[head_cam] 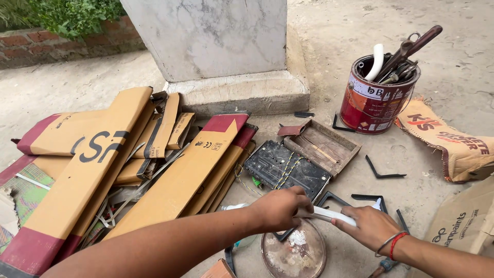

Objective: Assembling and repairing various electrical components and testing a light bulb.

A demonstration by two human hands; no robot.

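My left hand (280, 208) and my right hand (369, 226) both grip one white tube-like piece (329, 214), held level between them. A round metal lid (293, 252) smeared with white paste lies directly below. Just beyond my hands lies a black electrical panel with yellow-green wires (285, 169), and black metal corner brackets (383, 174) lie on the ground. A red thread band is on my right wrist.
A red paint can (373, 100) holding tools and a white pipe stands at the back right. An open wooden box (321, 146) sits by the panel. Flattened cardboard cartons (128, 164) cover the left. A sack (453, 141) lies at right, a concrete pillar base (242, 92) behind.
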